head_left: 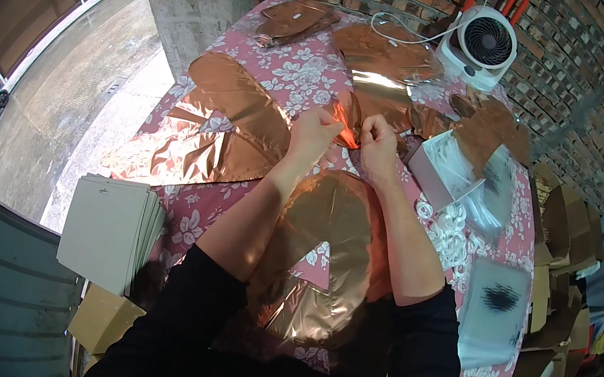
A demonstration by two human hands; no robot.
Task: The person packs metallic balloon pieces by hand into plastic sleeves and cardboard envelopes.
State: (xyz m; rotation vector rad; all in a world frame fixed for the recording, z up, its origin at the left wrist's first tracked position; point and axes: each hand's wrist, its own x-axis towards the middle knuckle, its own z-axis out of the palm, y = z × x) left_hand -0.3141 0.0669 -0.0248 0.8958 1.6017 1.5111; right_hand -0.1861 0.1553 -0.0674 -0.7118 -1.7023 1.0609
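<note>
My left hand (pixel 312 136) and my right hand (pixel 378 147) are close together over the middle of the table. Fingers of both pinch a shiny copper foil balloon (pixel 345 123), folded and glowing orange between them; its full outline cannot be made out. Below my forearms lies a flat copper foil balloon (pixel 337 218) with a triangular opening through which the tablecloth shows. Left of my left hand is another flat foil balloon (pixel 239 111), wrinkled and bright in the sun.
A floral pink tablecloth (pixel 305 70) covers the table. More copper foil pieces (pixel 387 48) lie at the back, near a white fan (pixel 486 48). To the right are a white box of clear bags (pixel 443 167), white rings (pixel 447 231) and plastic bags (pixel 495 306). Grey cards (pixel 106 228) stand at left.
</note>
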